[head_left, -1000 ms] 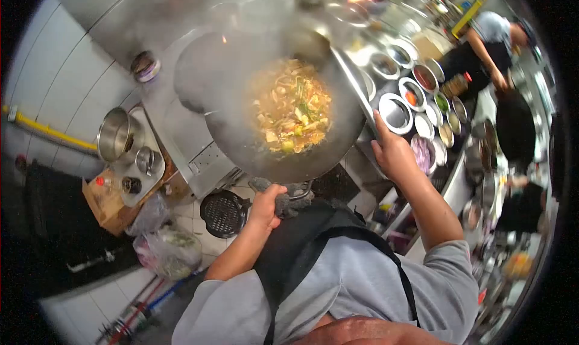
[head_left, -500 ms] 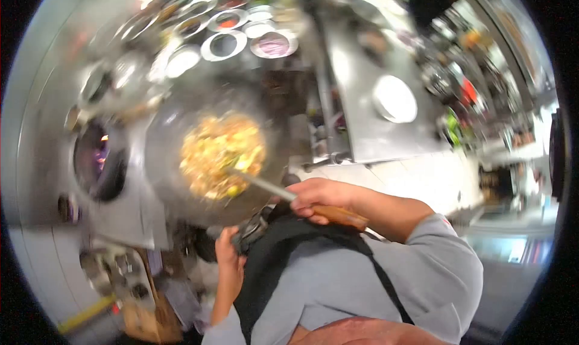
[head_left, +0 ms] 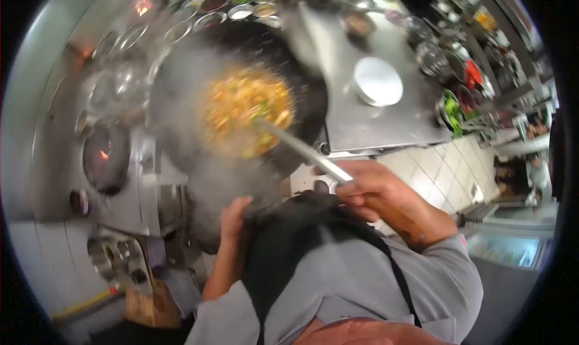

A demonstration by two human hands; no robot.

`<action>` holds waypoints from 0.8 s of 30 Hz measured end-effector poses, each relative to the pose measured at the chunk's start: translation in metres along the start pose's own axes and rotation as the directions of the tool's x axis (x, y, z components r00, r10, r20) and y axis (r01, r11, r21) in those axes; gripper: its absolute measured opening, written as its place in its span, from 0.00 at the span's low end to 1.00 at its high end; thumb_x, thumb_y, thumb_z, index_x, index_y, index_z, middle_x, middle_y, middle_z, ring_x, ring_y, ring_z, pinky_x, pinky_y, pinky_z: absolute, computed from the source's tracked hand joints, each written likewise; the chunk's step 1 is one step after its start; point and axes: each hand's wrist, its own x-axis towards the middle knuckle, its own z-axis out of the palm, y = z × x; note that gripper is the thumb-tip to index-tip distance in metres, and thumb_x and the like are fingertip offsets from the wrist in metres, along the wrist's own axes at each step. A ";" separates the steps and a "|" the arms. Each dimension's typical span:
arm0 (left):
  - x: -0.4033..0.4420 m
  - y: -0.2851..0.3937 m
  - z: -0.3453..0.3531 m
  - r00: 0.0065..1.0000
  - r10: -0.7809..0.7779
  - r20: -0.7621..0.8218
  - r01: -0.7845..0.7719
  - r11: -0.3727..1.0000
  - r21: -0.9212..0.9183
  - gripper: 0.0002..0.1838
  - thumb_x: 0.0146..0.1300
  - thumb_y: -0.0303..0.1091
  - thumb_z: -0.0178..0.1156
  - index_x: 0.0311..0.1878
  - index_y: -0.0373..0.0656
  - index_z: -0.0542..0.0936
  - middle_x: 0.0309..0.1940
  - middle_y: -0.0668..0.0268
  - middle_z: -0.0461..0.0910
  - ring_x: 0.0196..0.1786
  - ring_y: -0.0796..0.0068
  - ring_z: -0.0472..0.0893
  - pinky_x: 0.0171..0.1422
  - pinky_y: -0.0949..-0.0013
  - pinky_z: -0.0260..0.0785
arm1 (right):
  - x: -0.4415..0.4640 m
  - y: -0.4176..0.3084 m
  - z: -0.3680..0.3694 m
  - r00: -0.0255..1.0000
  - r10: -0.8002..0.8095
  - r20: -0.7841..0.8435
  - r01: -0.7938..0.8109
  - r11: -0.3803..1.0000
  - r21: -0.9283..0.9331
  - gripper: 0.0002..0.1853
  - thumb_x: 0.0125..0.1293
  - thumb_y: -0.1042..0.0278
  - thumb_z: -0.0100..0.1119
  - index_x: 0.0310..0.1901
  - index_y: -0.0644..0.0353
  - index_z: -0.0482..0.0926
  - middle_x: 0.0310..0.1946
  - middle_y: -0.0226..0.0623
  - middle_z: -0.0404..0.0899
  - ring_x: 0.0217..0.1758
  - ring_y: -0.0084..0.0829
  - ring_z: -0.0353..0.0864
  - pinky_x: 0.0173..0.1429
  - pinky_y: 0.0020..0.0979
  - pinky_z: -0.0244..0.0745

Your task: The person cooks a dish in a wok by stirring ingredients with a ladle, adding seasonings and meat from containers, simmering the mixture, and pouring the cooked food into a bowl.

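A large dark wok (head_left: 307,74) is raised in front of me, with steaming food (head_left: 247,107) in yellow, orange and green pieces. My right hand (head_left: 365,191) is closed around the handle of a long metal utensil (head_left: 310,155), whose far end reaches into the food. At the near side of the wok, my left hand (head_left: 235,218) is closed on a dark cloth, which is blurred by steam; the wok's handle is hidden there. A white bowl (head_left: 378,81) sits to the right of the wok.
The bowl stands on a steel table (head_left: 386,131). Ingredient containers (head_left: 240,12) line the top. A burner (head_left: 107,158) glows at the left, beside a jar (head_left: 79,203). A cardboard box (head_left: 151,306) is at the lower left, and greens (head_left: 452,113) are at the right.
The view has turned toward the steel table. The wok has come off the stove and moved right toward the bowl. Over the last half second, the utensil has stayed in my right hand.
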 end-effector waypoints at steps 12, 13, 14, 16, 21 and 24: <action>0.056 -0.006 0.182 0.894 0.329 0.303 -0.354 0.935 0.030 0.17 0.48 0.25 0.67 0.44 0.41 0.80 0.37 0.58 0.84 0.38 0.67 0.84 0.45 0.66 0.74 | -0.107 -0.051 -0.124 0.940 -0.273 -0.202 0.286 0.957 0.037 0.33 0.56 0.74 0.49 0.65 0.79 0.62 0.16 0.32 0.63 0.06 0.22 0.59 0.07 0.24 0.57; 0.056 0.000 0.190 0.806 0.502 0.313 -0.569 0.801 0.183 0.18 0.47 0.23 0.67 0.45 0.41 0.79 0.37 0.57 0.84 0.38 0.67 0.84 0.46 0.66 0.75 | -0.115 -0.054 -0.132 0.934 -0.281 -0.220 0.297 0.954 0.044 0.33 0.56 0.74 0.49 0.65 0.79 0.62 0.16 0.32 0.63 0.06 0.22 0.59 0.07 0.24 0.57; 0.052 0.008 0.193 0.743 0.579 0.337 -0.668 0.676 0.312 0.20 0.45 0.24 0.68 0.45 0.41 0.79 0.37 0.57 0.84 0.38 0.67 0.84 0.45 0.66 0.75 | -0.122 -0.056 -0.139 0.935 -0.286 -0.208 0.304 0.951 0.058 0.31 0.58 0.74 0.51 0.65 0.76 0.64 0.17 0.32 0.64 0.08 0.23 0.62 0.10 0.24 0.59; 0.057 0.021 0.202 0.861 0.408 0.304 -0.468 0.870 0.159 0.22 0.42 0.24 0.69 0.45 0.40 0.78 0.36 0.59 0.83 0.38 0.66 0.83 0.44 0.65 0.74 | -0.130 -0.057 -0.146 0.924 -0.300 -0.238 0.326 0.942 0.077 0.29 0.59 0.76 0.52 0.64 0.73 0.66 0.19 0.32 0.65 0.10 0.24 0.66 0.12 0.23 0.61; 0.088 0.019 0.187 0.525 0.712 0.466 -0.832 0.312 0.459 0.24 0.45 0.24 0.68 0.49 0.42 0.78 0.33 0.64 0.81 0.36 0.67 0.82 0.42 0.65 0.74 | -0.134 -0.049 -0.154 0.859 -0.331 -0.391 0.353 0.935 -0.016 0.31 0.56 0.77 0.52 0.64 0.74 0.65 0.18 0.33 0.66 0.10 0.23 0.65 0.11 0.23 0.61; 0.102 0.028 0.186 0.730 0.583 0.357 -0.676 0.695 0.246 0.25 0.44 0.22 0.68 0.50 0.43 0.78 0.36 0.58 0.82 0.38 0.63 0.82 0.43 0.64 0.74 | -0.127 -0.040 -0.161 0.828 -0.313 -0.465 0.315 0.946 -0.077 0.31 0.54 0.77 0.52 0.63 0.73 0.66 0.19 0.35 0.68 0.11 0.24 0.67 0.13 0.24 0.63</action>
